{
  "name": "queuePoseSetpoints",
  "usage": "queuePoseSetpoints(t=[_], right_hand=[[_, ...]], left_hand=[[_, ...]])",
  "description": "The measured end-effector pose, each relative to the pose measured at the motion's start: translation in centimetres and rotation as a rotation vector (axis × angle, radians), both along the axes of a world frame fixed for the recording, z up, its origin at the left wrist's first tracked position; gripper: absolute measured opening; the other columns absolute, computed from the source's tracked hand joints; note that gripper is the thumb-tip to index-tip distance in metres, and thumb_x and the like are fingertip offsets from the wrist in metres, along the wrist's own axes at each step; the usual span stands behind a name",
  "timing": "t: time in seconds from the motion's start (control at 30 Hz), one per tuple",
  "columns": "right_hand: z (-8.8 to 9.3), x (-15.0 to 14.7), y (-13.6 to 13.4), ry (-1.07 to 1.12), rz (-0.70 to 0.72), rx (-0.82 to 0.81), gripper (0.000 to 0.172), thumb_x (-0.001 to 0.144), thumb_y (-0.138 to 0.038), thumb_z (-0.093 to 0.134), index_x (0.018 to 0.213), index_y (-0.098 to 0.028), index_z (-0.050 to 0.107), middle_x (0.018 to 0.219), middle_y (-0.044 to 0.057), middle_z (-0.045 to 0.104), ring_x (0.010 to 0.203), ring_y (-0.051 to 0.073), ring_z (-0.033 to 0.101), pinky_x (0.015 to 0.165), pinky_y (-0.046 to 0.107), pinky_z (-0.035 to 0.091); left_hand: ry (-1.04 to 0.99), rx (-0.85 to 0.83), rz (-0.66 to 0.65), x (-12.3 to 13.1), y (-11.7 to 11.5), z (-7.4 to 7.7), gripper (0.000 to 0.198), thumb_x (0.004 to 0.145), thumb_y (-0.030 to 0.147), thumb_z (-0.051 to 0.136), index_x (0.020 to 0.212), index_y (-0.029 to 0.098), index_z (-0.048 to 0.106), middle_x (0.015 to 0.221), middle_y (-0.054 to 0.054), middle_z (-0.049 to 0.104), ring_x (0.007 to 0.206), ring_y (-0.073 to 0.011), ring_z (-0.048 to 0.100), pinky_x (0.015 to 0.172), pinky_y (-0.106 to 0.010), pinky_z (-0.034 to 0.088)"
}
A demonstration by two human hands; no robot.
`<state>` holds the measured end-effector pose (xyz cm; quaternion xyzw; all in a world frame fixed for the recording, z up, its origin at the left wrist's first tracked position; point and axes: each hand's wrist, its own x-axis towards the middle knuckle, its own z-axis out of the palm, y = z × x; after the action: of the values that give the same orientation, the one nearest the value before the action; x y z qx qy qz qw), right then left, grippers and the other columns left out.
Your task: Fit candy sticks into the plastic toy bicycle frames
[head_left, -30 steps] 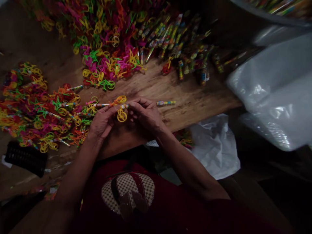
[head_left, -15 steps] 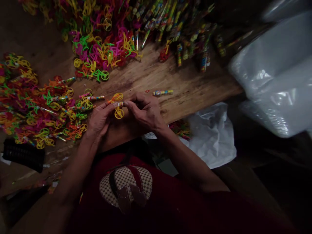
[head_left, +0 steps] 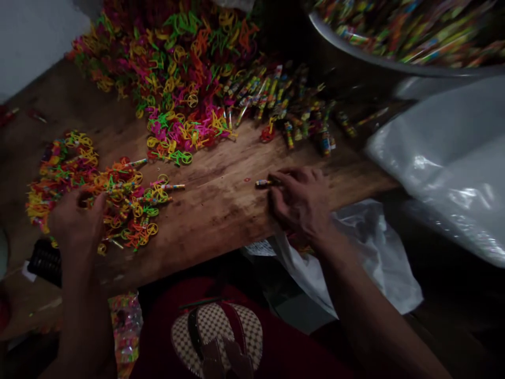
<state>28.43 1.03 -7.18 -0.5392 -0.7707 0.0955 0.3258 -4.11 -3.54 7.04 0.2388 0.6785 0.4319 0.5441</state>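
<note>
My right hand (head_left: 302,200) is over the right end of a small printed tube (head_left: 262,183) lying on the wooden table. Its forefinger reaches over the tube, and the thumb is apart, lower down. The tube's right end is hidden under the fingers. My left hand (head_left: 77,218) is at the near left side of a pile of colourful plastic toy bicycles (head_left: 138,210), some with printed tubes attached. Thumb and forefinger are apart there, with nothing visible between them; the other fingers are dim and partly hidden.
A larger heap of toy bicycles (head_left: 177,116) lies at the back, beside loose printed tubes (head_left: 272,95). A metal-rimmed basin (head_left: 379,66) of tubes stands at the back right. Plastic bags (head_left: 445,158) are on the right. A black basket (head_left: 45,263) is at the left.
The hands have moved apart. My left hand has gone left to the pile, without the yellow-wheeled bicycle in view; my right hand has moved right onto the loose tube. The view has shifted.
</note>
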Motion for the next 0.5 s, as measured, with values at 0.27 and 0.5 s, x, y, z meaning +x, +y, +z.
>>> queuePoseSetpoints(t=[0.27, 0.5], right_hand=[[-1.0, -3.1, 0.1, 0.001, 0.059, 0.0, 0.019, 0.093, -0.029, 0.055, 0.103, -0.021, 0.069, 0.101, 0.013, 0.068, 0.095, 0.03, 0.06, 0.087, 0.05, 0.048], [-0.8, -6.4, 0.2, 0.163, 0.14, -0.05, 0.027, 0.094, -0.021, 0.045, 0.117, -0.02, 0.06, 0.099, 0.011, 0.072, 0.088, 0.026, 0.066, 0.083, 0.043, 0.05]], left_hand=[[0.702, 0.264, -0.168, -0.5, 3.8, -1.0, 0.016, 0.081, 0.04, 0.073, 0.08, 0.023, 0.07, 0.102, -0.007, 0.072, 0.141, -0.035, 0.038, 0.099, -0.042, 0.037], [0.891, 0.122, -0.174, 2.5, 8.4, -6.3, 0.028, 0.073, 0.025, 0.078, 0.068, 0.021, 0.05, 0.102, -0.013, 0.063, 0.128, -0.0356, 0.049, 0.101, -0.038, 0.041]])
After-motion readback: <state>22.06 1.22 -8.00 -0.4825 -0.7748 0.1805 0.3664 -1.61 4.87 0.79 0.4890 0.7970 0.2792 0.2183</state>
